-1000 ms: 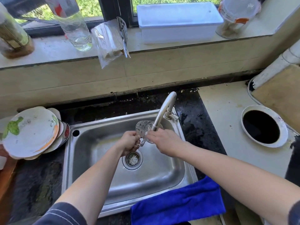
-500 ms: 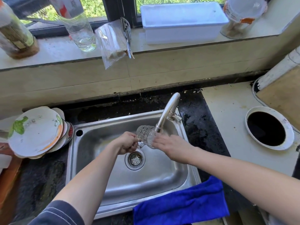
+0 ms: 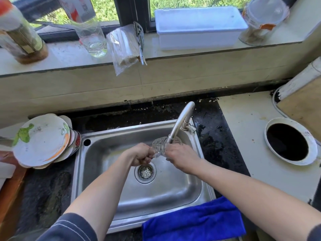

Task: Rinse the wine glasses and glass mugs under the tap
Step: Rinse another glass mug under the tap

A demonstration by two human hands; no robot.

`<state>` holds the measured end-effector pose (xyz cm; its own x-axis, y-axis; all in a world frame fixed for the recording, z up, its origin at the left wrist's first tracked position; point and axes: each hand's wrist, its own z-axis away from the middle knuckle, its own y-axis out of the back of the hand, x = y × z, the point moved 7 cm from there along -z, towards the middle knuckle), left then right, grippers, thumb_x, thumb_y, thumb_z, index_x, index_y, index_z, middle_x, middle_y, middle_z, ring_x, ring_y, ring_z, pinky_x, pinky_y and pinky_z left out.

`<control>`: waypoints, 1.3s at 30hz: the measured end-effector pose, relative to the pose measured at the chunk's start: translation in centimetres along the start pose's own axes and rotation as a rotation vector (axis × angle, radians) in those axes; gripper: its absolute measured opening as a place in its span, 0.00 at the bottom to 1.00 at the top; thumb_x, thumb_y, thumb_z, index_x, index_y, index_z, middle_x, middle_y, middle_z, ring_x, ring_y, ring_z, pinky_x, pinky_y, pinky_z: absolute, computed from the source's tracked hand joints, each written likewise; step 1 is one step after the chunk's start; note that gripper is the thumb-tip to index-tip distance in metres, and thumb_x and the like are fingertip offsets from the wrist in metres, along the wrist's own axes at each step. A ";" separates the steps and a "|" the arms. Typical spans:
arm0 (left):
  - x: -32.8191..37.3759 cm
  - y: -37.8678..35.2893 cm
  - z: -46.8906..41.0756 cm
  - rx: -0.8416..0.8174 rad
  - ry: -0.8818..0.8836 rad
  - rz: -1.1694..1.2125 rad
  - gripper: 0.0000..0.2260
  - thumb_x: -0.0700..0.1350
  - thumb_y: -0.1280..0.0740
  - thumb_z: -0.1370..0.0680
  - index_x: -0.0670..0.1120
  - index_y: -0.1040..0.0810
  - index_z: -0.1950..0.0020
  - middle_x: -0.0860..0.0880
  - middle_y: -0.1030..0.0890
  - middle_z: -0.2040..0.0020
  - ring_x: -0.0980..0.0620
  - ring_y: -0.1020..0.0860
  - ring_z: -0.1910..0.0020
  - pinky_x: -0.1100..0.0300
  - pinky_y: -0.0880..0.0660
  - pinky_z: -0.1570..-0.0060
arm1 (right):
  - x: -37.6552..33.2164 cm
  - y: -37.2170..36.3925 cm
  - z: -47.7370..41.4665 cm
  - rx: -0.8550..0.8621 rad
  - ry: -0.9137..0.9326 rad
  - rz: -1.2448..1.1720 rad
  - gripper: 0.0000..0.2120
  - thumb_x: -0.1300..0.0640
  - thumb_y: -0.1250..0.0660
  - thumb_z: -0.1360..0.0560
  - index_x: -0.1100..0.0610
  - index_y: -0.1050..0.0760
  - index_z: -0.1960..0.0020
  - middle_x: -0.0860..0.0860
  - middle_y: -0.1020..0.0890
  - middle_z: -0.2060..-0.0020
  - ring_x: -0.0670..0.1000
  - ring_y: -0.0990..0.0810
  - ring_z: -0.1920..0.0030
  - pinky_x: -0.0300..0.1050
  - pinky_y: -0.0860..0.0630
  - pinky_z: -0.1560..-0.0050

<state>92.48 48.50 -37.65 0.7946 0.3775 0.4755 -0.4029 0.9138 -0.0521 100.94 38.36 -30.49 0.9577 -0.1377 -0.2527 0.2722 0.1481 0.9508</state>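
Glass mug (image 3: 161, 148) in mid-air above the sink (image 3: 81, 173), just under the spout tip of the tap (image 3: 180, 121), tilted rather than upright; spout tip overlapping the mug's upper right edge; held between the two hands, touching both. Left hand (image 3: 141, 154) on the mug's left, fingers curled tight round the handle; right hand (image 3: 181, 156) on the mug's right, clasped against the glass body, back of the hand up, fingertips hidden behind the glass. Both forearms reaching in from the near edge, dark sleeves pushed up near the elbows. Directly below the hands, well apart from the mug, the drain strainer (image 3: 145, 171) in the sink floor. Over the sink's near rim, a blue cloth (image 3: 192, 221); on the dark surface to the left, a tilted stack of plates (image 3: 41, 141) beside the sink; to the right, a round hole (image 3: 289, 141) with a white rim in the pale surface. On the windowsill behind, a clear bottle (image 3: 90, 32), a plastic bag of chopsticks (image 3: 124, 47) hanging over the edge, and a white tub (image 3: 199, 26).
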 end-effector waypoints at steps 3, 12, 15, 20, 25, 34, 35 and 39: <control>1.0 0.9 1.0 0.053 -0.104 0.119 0.07 0.39 0.40 0.20 0.39 0.25 0.55 0.43 0.27 0.67 0.50 0.27 0.73 0.62 0.30 0.75 | 1.0 0.6 0.0 -0.014 -0.123 -0.020 0.12 0.50 0.39 0.21 0.53 0.25 0.40 0.53 0.19 0.45 0.58 0.21 0.45 0.50 0.25 0.54; 2.3 0.6 0.8 0.348 -0.416 0.148 0.08 0.32 0.39 0.24 0.40 0.22 0.58 0.42 0.23 0.63 0.47 0.26 0.64 0.57 0.27 0.65 | -0.7 1.8 -0.1 0.086 -0.239 -0.218 0.14 0.46 0.41 0.20 0.54 0.24 0.46 0.54 0.17 0.52 0.58 0.20 0.50 0.50 0.27 0.55; 2.0 1.6 0.3 0.374 -0.396 0.163 0.09 0.31 0.40 0.26 0.38 0.22 0.63 0.41 0.25 0.65 0.49 0.28 0.65 0.55 0.29 0.65 | -1.0 1.5 1.1 -0.005 -0.098 -0.232 0.11 0.51 0.40 0.20 0.55 0.24 0.44 0.52 0.19 0.46 0.56 0.22 0.44 0.47 0.29 0.55; 3.3 1.0 0.5 0.315 -0.412 0.127 0.20 0.30 0.39 0.25 0.44 0.23 0.75 0.49 0.25 0.75 0.54 0.28 0.76 0.62 0.27 0.72 | -0.5 2.8 0.3 -0.012 0.048 0.091 0.15 0.57 0.32 0.29 0.56 0.23 0.43 0.50 0.21 0.41 0.56 0.21 0.46 0.49 0.23 0.58; 3.1 3.2 0.2 0.339 -0.360 0.048 0.17 0.33 0.39 0.25 0.44 0.21 0.71 0.47 0.23 0.71 0.50 0.27 0.71 0.58 0.30 0.66 | -0.6 2.0 1.6 0.037 0.178 -0.001 0.22 0.64 0.30 0.33 0.55 0.23 0.39 0.50 0.20 0.38 0.53 0.21 0.40 0.48 0.21 0.53; 2.8 2.5 0.3 0.304 -0.330 -0.058 0.18 0.32 0.41 0.25 0.45 0.25 0.74 0.48 0.28 0.74 0.51 0.32 0.73 0.58 0.33 0.68 | -0.6 0.2 2.0 -0.035 0.185 -0.046 0.27 0.67 0.28 0.38 0.54 0.22 0.40 0.50 0.20 0.39 0.52 0.24 0.36 0.49 0.21 0.51; 2.6 2.5 0.4 0.302 -0.324 -0.056 0.17 0.32 0.40 0.25 0.44 0.25 0.73 0.48 0.27 0.74 0.51 0.31 0.74 0.58 0.32 0.69 | -0.4 0.2 2.3 -0.040 0.190 -0.034 0.27 0.67 0.29 0.37 0.54 0.23 0.38 0.49 0.21 0.38 0.51 0.25 0.35 0.48 0.22 0.49; 2.6 0.9 0.3 0.257 -0.321 -0.062 0.15 0.33 0.40 0.23 0.43 0.26 0.70 0.47 0.26 0.72 0.50 0.30 0.71 0.56 0.31 0.67 | -1.1 0.6 0.6 -0.023 0.125 0.059 0.13 0.66 0.32 0.33 0.57 0.20 0.49 0.52 0.19 0.43 0.54 0.22 0.41 0.48 0.23 0.62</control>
<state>94.06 50.30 -36.20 0.6554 0.2200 0.7225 -0.4916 0.8505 0.1870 99.99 38.04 -29.50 0.9759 -0.0053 -0.2184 0.2159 0.1752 0.9606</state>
